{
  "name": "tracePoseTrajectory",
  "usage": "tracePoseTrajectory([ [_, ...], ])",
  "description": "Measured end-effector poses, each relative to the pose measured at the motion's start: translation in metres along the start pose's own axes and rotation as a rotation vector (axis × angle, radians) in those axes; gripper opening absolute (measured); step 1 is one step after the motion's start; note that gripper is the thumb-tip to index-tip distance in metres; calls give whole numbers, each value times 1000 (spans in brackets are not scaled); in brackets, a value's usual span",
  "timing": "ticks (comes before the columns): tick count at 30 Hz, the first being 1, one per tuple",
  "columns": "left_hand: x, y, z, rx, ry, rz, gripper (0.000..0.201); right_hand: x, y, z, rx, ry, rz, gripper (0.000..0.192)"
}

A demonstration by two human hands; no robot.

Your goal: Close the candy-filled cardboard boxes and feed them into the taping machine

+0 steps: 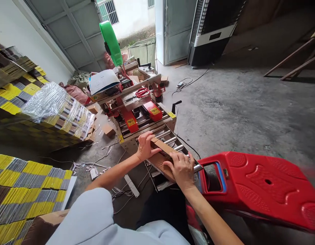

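A flat brown cardboard box [161,153] lies on the metal rollers [170,137] at the near end of a carton sealing machine [137,109]. My left hand [145,145] grips the box's far left end, fingers curled over its top edge. My right hand [182,168] presses down on the near right part of the box, fingers spread along the flap. The machine has red guide blocks [152,110] with yellow labels, and red scissors [142,92] rest on its upper bridge. A green tape roll [111,41] stands above the machine.
A red plastic stool [259,187] lies on its side right of my right hand. Stacks of yellow and grey flat cartons [25,190] sit at left, one wrapped in plastic film [55,105]. A power strip [131,185] and cables lie on the concrete floor.
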State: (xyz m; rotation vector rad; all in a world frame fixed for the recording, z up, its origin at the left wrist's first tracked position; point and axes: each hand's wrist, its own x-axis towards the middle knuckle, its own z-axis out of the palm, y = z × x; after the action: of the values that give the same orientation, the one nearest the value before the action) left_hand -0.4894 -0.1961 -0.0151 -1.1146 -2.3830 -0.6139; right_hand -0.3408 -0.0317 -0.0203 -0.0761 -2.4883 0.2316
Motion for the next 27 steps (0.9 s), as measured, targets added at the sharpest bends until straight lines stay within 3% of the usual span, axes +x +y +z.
tracePoseTrajectory([
  [1,2,-1,0,5,-30,7,69,1,1,0,9,-10,-15,40],
  [5,14,-7,-2,-66,-368,169,61,3,6,1,92,-28,-44,35],
  [8,13,-8,-9,-77,-446,266,82,-1,11,-1,161,-115,-16,32],
  [10,8,-9,-16,-98,-491,394,105,-8,15,-4,184,-207,-13,46],
  [13,8,-12,-20,-118,-564,517,128,-18,19,-10,180,-327,-35,97],
  [15,20,-20,-17,-126,-613,522,123,-18,16,-13,172,-396,-12,113],
  [19,63,-40,-11,-150,-775,548,104,7,-10,-6,103,-419,215,90],
  [21,77,-43,-14,-106,-826,514,106,24,-32,3,66,-402,323,86],
  [24,71,-28,-22,-44,-809,394,115,43,-57,17,48,-408,435,85],
  [27,46,-4,-20,-144,-878,371,117,46,-51,21,112,-467,470,91],
])
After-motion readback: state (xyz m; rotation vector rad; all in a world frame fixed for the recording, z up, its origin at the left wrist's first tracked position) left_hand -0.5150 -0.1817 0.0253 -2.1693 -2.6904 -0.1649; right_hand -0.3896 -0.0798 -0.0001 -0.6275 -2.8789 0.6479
